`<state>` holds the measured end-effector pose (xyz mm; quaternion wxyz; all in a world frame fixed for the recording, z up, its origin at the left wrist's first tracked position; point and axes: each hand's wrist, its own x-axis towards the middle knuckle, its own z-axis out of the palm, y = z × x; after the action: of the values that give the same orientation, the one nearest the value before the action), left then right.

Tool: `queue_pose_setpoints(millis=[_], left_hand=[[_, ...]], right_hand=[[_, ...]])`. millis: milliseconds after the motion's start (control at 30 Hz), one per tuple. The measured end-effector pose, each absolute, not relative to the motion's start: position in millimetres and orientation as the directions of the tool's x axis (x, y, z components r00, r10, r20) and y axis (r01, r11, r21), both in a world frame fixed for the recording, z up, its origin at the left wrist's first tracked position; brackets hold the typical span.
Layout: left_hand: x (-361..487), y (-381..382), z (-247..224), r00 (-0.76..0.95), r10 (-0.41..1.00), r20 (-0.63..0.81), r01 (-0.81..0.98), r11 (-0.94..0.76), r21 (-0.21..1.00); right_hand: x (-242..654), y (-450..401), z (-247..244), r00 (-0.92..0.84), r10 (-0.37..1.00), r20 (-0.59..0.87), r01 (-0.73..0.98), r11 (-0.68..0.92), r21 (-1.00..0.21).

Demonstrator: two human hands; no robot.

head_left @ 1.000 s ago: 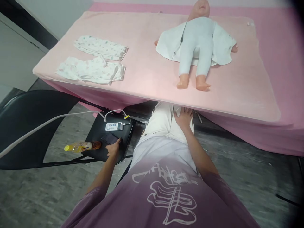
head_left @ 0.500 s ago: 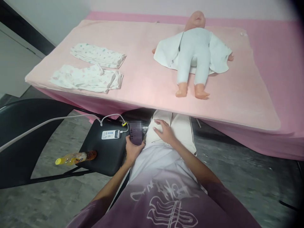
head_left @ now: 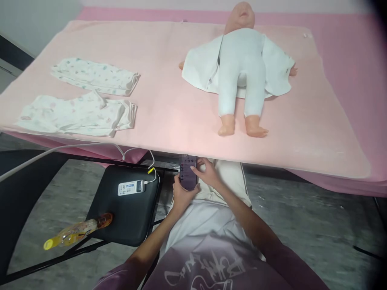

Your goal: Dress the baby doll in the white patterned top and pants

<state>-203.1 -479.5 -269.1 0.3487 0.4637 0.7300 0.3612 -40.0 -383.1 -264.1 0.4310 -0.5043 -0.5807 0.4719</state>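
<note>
Above my lap, my left hand [head_left: 183,198] is wrapped round the lower end of a smartphone [head_left: 188,177] with a dark purple lit screen. My right hand [head_left: 209,174] is at the phone's right edge, its thumb over the screen and its other fingers curled beside it. The phone's top end lies close under the table edge. On the table beyond, a baby doll [head_left: 242,60] lies on its back in a white bodysuit, with a white open top spread under its arms. Two folded, printed baby garments, one nearer [head_left: 75,114] and one farther [head_left: 96,76], lie to the left.
A pink padded sheet [head_left: 160,80] covers the table. At my left stands a black folding chair [head_left: 127,221] carrying a white power bank [head_left: 131,188] and a yellow-capped drink bottle [head_left: 78,233] lying on its side. A white cable [head_left: 75,146] runs across the chair.
The phone in my left hand has moved right, over my lap. My right hand has come from my thigh onto the phone. The view has shifted, bringing the table closer.
</note>
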Motion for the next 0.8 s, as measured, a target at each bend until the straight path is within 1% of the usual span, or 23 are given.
queue_pose_setpoints(millis=[100,167,367,567,667,800], left_hand=[[-202.6,-476.3,-272.0,-0.325,0.93,-0.173,0.429,0.308,0.849],[-202.3,-473.9,-272.6,-0.312,0.937,-0.161,0.449,0.294,0.844],[-196.1,-465.3,-273.2,-0.251,0.965,-0.08,0.565,0.213,0.797],[-184.6,-449.2,-277.7,-0.163,0.985,0.062,0.642,0.059,0.765],[-179.1,-439.0,-282.3,-0.144,0.985,0.099,0.649,0.018,0.761],[-172.2,-426.9,-288.5,-0.111,0.984,0.136,0.618,-0.039,0.785]], right_hand=[[-38.0,-381.8,-268.1,-0.109,0.994,0.014,0.161,0.032,-0.986],[-35.6,-381.9,-270.0,-0.093,0.996,0.004,0.179,0.021,-0.984],[-25.0,-382.2,-272.8,-0.036,0.999,0.009,0.349,0.021,-0.937],[-16.5,-376.4,-284.0,0.032,0.998,0.048,0.494,0.026,-0.869],[-14.4,-373.6,-288.4,0.009,0.999,0.044,0.504,0.034,-0.863],[-11.7,-370.4,-287.1,-0.016,0.998,0.057,0.463,0.058,-0.884]])
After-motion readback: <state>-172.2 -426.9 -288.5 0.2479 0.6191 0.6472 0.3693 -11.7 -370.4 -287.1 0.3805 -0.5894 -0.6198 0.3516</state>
